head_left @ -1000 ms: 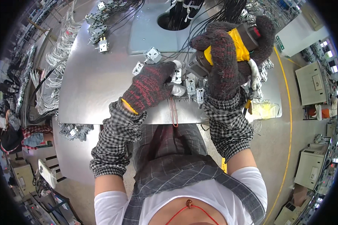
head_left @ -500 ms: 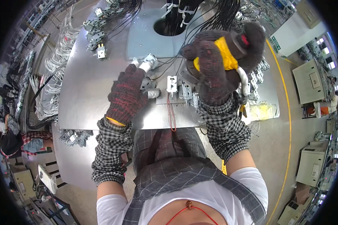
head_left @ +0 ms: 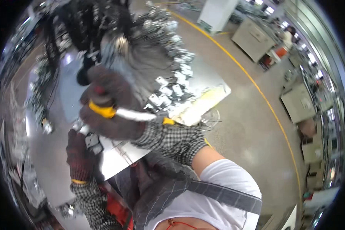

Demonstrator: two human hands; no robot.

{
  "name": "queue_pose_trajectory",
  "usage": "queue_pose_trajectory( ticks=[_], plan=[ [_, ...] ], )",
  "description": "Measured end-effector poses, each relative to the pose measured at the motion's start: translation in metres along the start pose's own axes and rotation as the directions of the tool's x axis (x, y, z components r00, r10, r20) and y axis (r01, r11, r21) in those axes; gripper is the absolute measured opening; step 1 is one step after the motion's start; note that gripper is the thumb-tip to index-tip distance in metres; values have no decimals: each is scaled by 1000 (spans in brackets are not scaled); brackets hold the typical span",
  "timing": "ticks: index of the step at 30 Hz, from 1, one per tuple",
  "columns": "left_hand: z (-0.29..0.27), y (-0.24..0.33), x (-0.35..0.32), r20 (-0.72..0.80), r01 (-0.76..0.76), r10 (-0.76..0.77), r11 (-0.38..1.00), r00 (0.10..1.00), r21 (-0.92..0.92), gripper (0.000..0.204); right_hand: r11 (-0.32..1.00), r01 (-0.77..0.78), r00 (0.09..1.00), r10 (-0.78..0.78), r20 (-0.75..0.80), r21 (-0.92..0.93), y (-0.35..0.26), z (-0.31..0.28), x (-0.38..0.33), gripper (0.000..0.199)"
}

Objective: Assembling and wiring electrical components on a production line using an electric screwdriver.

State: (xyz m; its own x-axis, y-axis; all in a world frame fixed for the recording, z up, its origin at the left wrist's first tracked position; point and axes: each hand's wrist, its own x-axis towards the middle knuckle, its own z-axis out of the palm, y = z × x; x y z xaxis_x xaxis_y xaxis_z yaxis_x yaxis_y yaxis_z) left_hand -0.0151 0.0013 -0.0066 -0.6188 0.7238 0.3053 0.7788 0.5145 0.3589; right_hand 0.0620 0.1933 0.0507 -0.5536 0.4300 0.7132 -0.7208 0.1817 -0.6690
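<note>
The person's gloved right hand (head_left: 117, 124) is wrapped around a yellow-banded dark tool (head_left: 102, 101), above the metal tabletop (head_left: 44, 163). Gloved left hand (head_left: 80, 155) beside small metal fittings (head_left: 92, 141); whether it pinches one cannot be told.
</note>
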Motion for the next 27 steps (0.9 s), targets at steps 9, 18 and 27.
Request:
queue_pose_trajectory(
  ticks=[9, 18, 27],
  plan=[
    [-1, -1, 17, 9, -80, 80, 994, 997, 69, 63, 976, 204, 979, -204, 15, -79, 11, -9, 0, 62],
    [-1, -12, 13, 27, -335, 334, 942, 942, 18, 77, 925, 238, 968, -252, -8, -296, -1, -12, -1, 64],
    [-54, -6, 15, 175, -327, 305, 938, 936, 114, 42, 989, -150, 988, 149, -38, -8, -6, 2, -6, 46]
  ],
)
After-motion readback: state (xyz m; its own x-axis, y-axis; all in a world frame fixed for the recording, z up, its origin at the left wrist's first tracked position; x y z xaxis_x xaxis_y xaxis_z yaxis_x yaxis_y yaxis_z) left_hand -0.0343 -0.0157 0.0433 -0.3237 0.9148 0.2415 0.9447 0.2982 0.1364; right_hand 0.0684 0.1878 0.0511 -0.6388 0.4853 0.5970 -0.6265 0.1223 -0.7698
